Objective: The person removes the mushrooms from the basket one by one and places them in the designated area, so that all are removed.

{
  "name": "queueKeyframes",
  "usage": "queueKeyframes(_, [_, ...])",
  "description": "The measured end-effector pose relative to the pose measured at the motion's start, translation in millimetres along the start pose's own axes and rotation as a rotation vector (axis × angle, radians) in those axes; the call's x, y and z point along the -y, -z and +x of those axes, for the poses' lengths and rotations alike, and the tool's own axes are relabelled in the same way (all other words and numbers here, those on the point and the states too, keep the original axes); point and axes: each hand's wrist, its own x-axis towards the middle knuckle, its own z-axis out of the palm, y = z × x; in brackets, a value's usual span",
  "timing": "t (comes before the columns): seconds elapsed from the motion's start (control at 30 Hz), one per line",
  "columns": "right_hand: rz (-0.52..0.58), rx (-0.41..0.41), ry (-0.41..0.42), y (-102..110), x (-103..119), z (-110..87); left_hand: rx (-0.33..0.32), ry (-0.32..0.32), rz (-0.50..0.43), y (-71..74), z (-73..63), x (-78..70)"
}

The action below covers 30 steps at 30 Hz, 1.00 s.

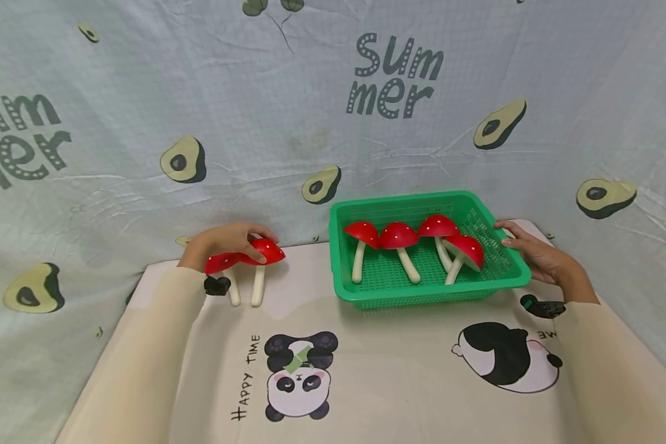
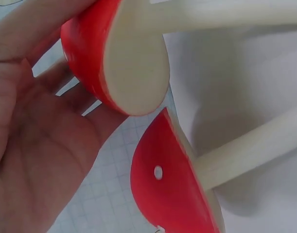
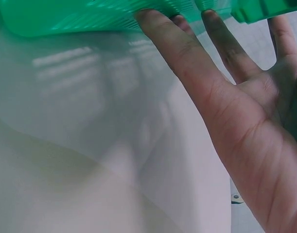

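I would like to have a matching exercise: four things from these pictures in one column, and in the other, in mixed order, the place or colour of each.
1. Left hand
2. Basket
3. Stems
4. Right hand

A. Cream
B. At the basket's right edge
C. Green
D. On a red cap

Pairs: 1-D, 2-C, 3-A, 4-B

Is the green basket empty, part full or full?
Part full: the green basket holds four red-capped toy mushrooms, with bare mesh floor showing between them.
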Motion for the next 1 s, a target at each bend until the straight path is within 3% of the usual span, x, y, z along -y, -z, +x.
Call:
queueKeyframes(0.17, [0.013,0.017,0.001,-1.9,-1.0,0.5,0.0,0.026,0.037,0.7,11.4,-1.4])
queueKeyframes(0.33, [0.022,0.024,0.01,-2.3,-1.8,-0.9,-0.032,-0.003,0.065,0.0,20.0,1.8])
queueKeyframes(0.6, [0.016,0.028,0.02,0.2,0.7,-0.9,-0.114,0.027,0.008,4.8,14.2,14.7])
queueKeyframes(0.77, [0.007,-0.004,0.011,2.2,1.7,-2.6,-0.141,-0.004,0.014,1.3,16.6,15.2])
queueKeyframes(1.0, [-0.003,-0.016,-0.001,1.1,0.8,-1.6,-0.092,-0.009,0.008,-6.2,22.8,14.7])
